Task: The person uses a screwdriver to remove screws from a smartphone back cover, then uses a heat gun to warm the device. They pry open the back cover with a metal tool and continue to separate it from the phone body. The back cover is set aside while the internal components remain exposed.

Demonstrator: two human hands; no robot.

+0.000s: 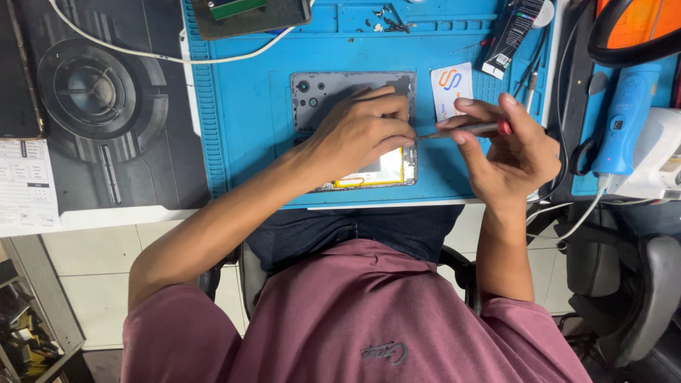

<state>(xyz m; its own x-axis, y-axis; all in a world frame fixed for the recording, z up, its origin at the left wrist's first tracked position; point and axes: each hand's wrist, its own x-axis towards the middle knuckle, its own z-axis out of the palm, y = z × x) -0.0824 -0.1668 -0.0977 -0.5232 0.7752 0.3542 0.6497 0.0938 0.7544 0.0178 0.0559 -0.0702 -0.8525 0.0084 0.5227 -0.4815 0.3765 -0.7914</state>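
Right hand (514,152) pinched shut on thin screwdriver (461,130), shaft lying level, tip pointing left at opened phone (355,96). Left hand (362,131) pressed flat on phone mid blue mat (241,135), fingers loosely curled, gripping nothing; tip just beside left fingertips.

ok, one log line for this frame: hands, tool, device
left hand: pressing on opened phone | right hand: holding screwdriver, tip at phone's right edge | surface: blue mat
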